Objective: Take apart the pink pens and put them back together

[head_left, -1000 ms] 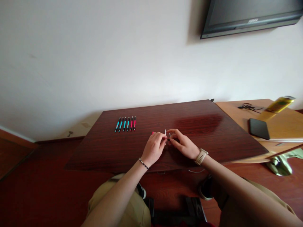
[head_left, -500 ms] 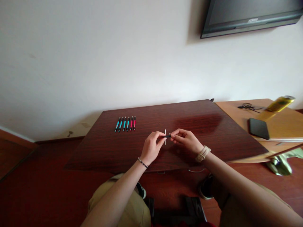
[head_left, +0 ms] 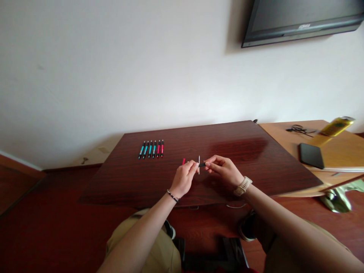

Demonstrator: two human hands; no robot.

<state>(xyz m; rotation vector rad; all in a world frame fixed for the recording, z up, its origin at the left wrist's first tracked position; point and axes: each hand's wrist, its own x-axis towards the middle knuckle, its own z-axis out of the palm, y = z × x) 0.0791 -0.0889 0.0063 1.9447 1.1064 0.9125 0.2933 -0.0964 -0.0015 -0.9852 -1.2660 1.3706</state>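
Over the middle of the dark wooden table point(head_left: 256, 167), my left hand point(head_left: 184, 179) pinches a red pen barrel point(head_left: 183, 161) whose end sticks up behind the fingers. My right hand point(head_left: 224, 171) grips a small black pen part point(head_left: 201, 165) at its fingertips, right beside the left hand's fingers. A thin white refill point(head_left: 199, 164) stands upright between the two hands; which hand holds it is unclear. A row of several blue and red pens point(head_left: 151, 149) lies at the far left of the table.
A lighter wooden desk point(head_left: 335, 151) adjoins on the right, carrying a black phone point(head_left: 311, 155), a yellow bottle point(head_left: 335, 126) and a tangled cable point(head_left: 298, 129). A wall-mounted screen point(head_left: 301, 19) hangs above. My knees are under the table's near edge.
The hands have drawn slightly apart, with the black part now showing between them. The red barrel end, hidden half a second ago, shows behind my left hand again.
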